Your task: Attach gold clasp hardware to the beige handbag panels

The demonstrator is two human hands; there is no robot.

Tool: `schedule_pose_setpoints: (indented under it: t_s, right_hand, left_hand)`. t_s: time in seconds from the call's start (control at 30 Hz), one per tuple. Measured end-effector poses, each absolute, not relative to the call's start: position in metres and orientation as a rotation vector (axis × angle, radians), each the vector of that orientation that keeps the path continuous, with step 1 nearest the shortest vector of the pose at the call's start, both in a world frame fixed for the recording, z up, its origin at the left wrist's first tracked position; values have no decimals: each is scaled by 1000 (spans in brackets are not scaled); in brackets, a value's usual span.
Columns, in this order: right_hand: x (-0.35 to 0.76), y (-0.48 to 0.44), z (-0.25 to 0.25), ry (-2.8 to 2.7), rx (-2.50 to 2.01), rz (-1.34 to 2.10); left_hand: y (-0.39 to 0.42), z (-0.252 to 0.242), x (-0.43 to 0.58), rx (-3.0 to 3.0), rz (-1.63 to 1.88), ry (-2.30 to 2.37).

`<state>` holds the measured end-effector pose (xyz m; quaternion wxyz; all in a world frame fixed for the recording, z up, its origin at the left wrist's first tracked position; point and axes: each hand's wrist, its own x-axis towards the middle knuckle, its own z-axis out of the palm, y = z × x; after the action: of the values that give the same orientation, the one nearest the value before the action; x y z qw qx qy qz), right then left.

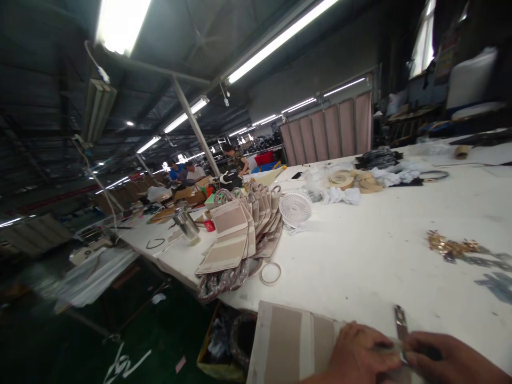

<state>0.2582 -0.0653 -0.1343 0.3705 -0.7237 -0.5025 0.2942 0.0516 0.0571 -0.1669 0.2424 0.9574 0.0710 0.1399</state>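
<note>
Near on the tabletop point(352, 256), the right grip point(440, 354) pinches a narrow metal-tipped strip point(400, 320) while the left grip point(358, 352), its closure unclear, covers the beige panel point(288, 341), which could skew if pressure slackened.

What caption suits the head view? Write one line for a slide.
Left hand on a beige panel, right hand at a narrow strip; panel stack and fan beyond.

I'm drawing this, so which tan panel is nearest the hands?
The panel at the bottom of the picture, partly covered by the left hand; the others are piled together beside the white fan.
</note>
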Motion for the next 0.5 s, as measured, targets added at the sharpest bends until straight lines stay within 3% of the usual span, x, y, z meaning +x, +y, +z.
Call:
schedule_pose_setpoints:
  t_s: [0.07,0.17,0.5]
  right_hand:
    - [254,-71,-113,-1332,-1791,948]
    - [254,-73,-88,-1314,-1890,907]
    - [254,-69,-72,-1215,-2085,872]
  left_hand:
    - [48,-145,48,2503,472,235]
    - [47,-120,49,2393,474,250]
    - [44,-107,65,2343,544,332]
